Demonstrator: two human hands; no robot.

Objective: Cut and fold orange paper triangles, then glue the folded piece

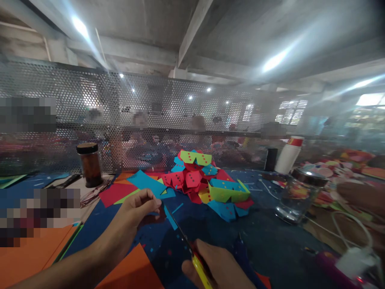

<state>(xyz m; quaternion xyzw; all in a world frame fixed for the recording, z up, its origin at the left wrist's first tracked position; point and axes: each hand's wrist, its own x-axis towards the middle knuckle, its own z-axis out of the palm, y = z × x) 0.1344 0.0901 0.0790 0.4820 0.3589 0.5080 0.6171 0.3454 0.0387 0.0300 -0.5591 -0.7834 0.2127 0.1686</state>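
My right hand (219, 261) is wrapped round scissors with yellow handles (200, 269). Their dark blades point away and to the left, the tip close to my left fingertips. My left hand (140, 208) has thumb and fingers pinched together; what lies between them, if anything, is hidden. A narrow blue paper strip (171, 218) shows beside the blades near those fingertips; whether it is held or lies on the table I cannot tell. Beyond my hands is a pile of folded red, blue and green paper pieces (192, 180) with punched holes. An orange sheet (134, 271) lies below my left forearm.
Flat coloured sheets (118, 192) lie behind my left hand. A dark-lidded jar (91, 166) stands at left, a glass jar (296, 196) at right, near a stack of white cups (287, 156). White cables (350, 226) run at right. A perforated metal screen (150, 140) crosses the back.
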